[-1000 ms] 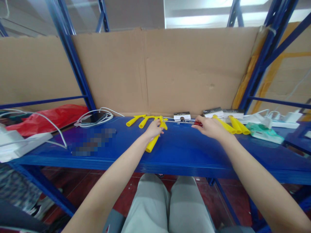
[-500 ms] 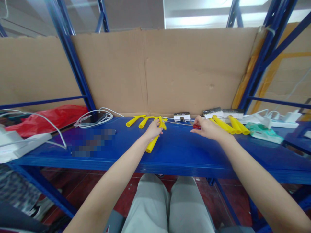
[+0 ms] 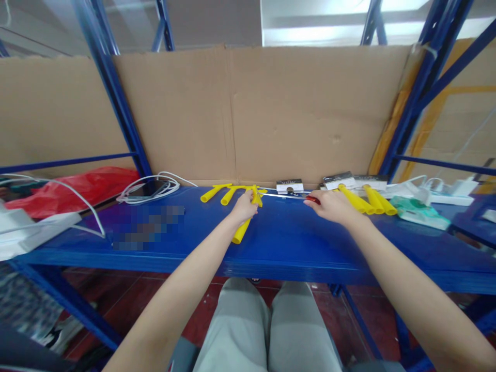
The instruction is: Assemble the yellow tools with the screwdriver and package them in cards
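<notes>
My left hand [image 3: 245,207] is closed on a yellow plastic part [image 3: 242,231], whose tube slants down toward the front of the blue table. In my right hand [image 3: 328,205] is the red handle of a screwdriver [image 3: 282,196]; its long thin metal shaft runs left, and its tip is at the yellow part by my left fingers. The exact contact at the tip is too small to make out. Behind my left hand, other yellow parts [image 3: 228,195] lie on the table. Several yellow tubes [image 3: 356,200] lie just right of my right hand.
Small black-and-white boxes [image 3: 290,186] stand along the cardboard wall [image 3: 271,113]. A green-and-white packet [image 3: 420,213] and white plugs are at the right. Coiled white cable [image 3: 155,188], a red bag [image 3: 83,190] and a white power strip [image 3: 46,232] are at the left.
My right hand has turned over the red handle, its fingers now more closed round it. My left hand still holds the yellow part, almost in the same place.
</notes>
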`<move>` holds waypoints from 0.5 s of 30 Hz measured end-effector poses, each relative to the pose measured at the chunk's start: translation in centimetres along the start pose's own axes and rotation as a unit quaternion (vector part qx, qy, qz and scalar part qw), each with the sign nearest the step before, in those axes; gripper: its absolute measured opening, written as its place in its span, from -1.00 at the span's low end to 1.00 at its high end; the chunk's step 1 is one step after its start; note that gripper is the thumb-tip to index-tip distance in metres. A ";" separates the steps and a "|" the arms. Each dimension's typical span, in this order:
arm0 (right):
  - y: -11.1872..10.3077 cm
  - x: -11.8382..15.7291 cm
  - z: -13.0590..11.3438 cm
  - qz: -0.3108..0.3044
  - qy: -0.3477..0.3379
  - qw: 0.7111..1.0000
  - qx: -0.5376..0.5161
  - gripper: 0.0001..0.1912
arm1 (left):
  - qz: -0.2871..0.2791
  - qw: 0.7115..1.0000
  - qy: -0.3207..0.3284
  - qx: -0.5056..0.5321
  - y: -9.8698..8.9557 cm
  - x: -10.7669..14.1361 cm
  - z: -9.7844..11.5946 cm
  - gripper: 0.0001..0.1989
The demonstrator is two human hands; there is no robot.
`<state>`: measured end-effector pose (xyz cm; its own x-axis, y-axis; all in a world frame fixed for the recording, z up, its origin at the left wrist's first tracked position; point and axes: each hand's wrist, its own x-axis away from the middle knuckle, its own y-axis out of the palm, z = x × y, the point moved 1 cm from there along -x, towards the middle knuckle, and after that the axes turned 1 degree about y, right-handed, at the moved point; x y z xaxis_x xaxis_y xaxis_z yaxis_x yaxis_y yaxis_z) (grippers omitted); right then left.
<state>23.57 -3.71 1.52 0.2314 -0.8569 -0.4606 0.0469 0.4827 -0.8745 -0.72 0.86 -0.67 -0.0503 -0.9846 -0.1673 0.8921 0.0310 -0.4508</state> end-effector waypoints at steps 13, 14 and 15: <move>0.4 -0.1 0.5 0.029 -0.033 0.999 0.005 -0.79 | 0.007 0.999 0.019 -0.030 0.1 -0.4 -0.4 -0.53; 0.4 -0.1 0.5 0.026 -0.036 0.999 0.002 -0.77 | 0.008 0.999 0.020 -0.037 0.0 -0.4 -0.4 -0.54; 0.3 -0.1 0.4 0.025 -0.037 0.999 -0.002 -0.75 | 0.008 0.999 0.021 -0.044 0.0 -0.4 -0.4 -0.56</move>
<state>23.99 -3.40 1.32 0.3044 -0.8164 -0.4907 0.0304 0.5232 -0.8516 -0.88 1.28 -0.98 -0.0572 -0.9759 -0.2104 0.8497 0.0631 -0.5234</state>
